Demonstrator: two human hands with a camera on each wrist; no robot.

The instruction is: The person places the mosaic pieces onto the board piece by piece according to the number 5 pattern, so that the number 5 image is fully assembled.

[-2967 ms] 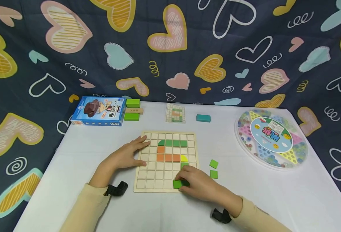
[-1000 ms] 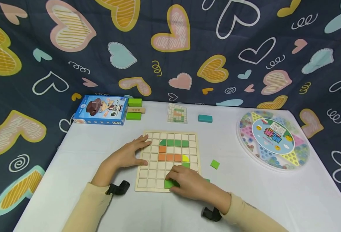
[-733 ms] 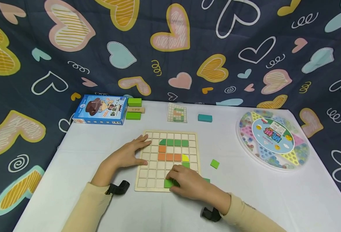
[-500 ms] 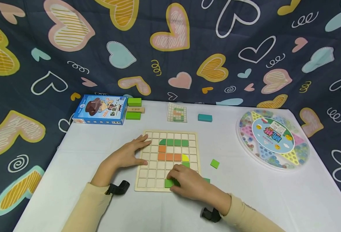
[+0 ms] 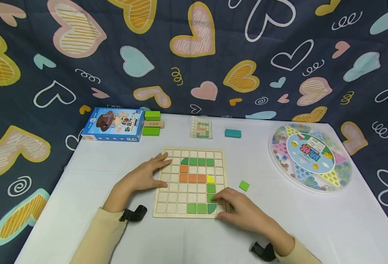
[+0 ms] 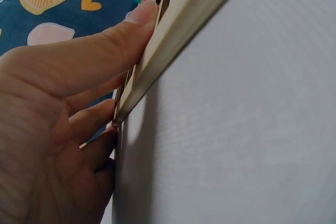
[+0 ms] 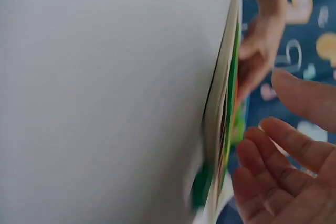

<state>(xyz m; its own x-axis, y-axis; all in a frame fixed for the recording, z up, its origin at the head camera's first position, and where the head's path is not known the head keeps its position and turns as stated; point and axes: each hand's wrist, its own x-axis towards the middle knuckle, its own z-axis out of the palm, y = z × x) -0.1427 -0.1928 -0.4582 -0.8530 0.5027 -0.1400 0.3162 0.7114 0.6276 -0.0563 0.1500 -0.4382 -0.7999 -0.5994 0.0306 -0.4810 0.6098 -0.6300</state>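
A wooden grid board (image 5: 172,208) lies on the table with colored tiles in several cells. My left hand (image 5: 144,175) rests on its left edge with spread fingers; in the left wrist view the thumb (image 6: 121,38) lies on the board's edge. My right hand (image 5: 243,208) hovers at the lower right of the board, fingertips over a green tile (image 5: 210,197), thumb and fingers apart with nothing between them. The bottom row holds two green square tiles (image 5: 196,208) and a darker rounded one (image 5: 211,208). Orange tiles (image 5: 192,178) and a yellow rounded tile (image 5: 210,179) lie higher up.
A loose green tile (image 5: 244,186) lies right of the board; another green piece (image 7: 201,184) shows beside it in the right wrist view. Behind are a pattern card (image 5: 201,127), a teal block (image 5: 232,133), a blue box (image 5: 112,124), green blocks (image 5: 151,131) and a round marble game (image 5: 310,158).
My right hand has let go of the green tile in the bottom row and moved right, uncovering the row's other tiles. My left hand stays in place.
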